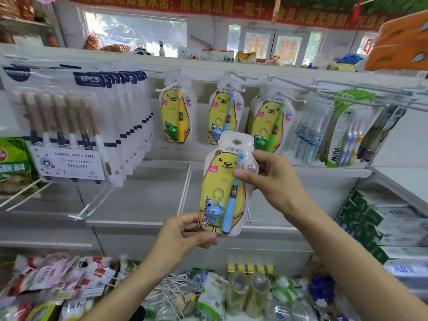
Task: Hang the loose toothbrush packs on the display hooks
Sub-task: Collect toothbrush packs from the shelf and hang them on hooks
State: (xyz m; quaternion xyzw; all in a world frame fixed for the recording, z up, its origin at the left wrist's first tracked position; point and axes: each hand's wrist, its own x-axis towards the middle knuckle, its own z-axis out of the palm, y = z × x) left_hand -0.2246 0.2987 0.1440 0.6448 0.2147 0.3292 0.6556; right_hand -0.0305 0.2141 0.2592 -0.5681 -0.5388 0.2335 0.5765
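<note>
I hold a loose toothbrush pack [222, 181] upright in front of the display: a yellow bear card with a blue brush and a blue frog charm. My left hand [185, 230] pinches its bottom left corner. My right hand [266, 177] grips its right edge, thumb across the front. Behind it, a matching blue-brush pack [223, 110] hangs on a white hook [234, 85]. A yellow-brush pack [177, 110] hangs to the left and green-brush packs [271, 117] to the right. The held pack's hang hole sits below the hooks.
A thick row of six-piece toothbrush packs [76, 126] hangs at left. Adult brush packs [347, 130] hang at right. Bare white hooks [185, 188] jut out below the bear packs. Loose goods [208, 295] fill the bin underneath, and boxed products [379, 223] line the right shelf.
</note>
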